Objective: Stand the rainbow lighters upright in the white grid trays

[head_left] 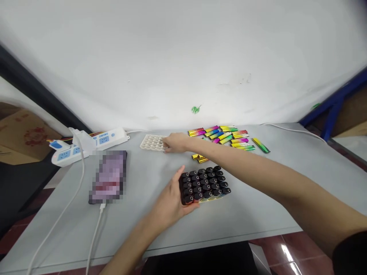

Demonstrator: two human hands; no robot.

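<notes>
My left hand (172, 196) is wrapped around the left side of a filled tray, thumb along the back and fingers at the front. Rows of upright sticks with black tops (205, 186) fill that tray, each top marked with a small ring; coloured sides show along the front. Stretched to the back of the table, my right hand (175, 143) is closed on the right end of a white tray with round hollows (153, 143). Its fingertips are partly hidden. Several shiny, multicoloured flat sticks (226, 136) lie loose to the right, some behind my right forearm.
A white power strip (111, 138) with plugs lies at the back left. Before it is a blurred-out phone-like device (110, 175) on a white cable (96, 233). The grey table (137, 221) meets a white wall (172, 68). A cardboard box (25, 135) stands far left.
</notes>
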